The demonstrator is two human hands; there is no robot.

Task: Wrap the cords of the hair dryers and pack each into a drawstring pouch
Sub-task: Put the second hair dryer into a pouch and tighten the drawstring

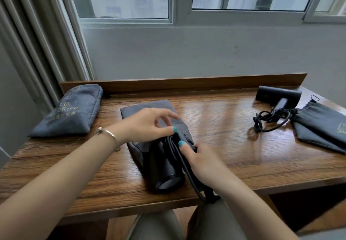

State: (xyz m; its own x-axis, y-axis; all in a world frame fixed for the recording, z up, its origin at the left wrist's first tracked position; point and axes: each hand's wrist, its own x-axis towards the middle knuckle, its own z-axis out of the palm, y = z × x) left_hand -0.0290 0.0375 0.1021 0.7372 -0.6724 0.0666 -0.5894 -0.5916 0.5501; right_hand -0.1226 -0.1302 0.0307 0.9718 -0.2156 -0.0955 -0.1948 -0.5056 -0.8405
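Observation:
A black hair dryer lies at the table's front middle, its front part inside the mouth of a grey drawstring pouch, its rear grille toward me. My left hand pinches the pouch's open edge with thumb and fingers. My right hand presses on the dryer's handle and black cord, which loops off the table's front edge. A second black hair dryer with a loose tangled cord sits at the back right beside an empty dark pouch.
A filled grey pouch with "DRIER" lettering lies at the back left. The wooden table has a raised back lip below a window and wall. A curtain hangs at the left. My knees are under the table's front edge.

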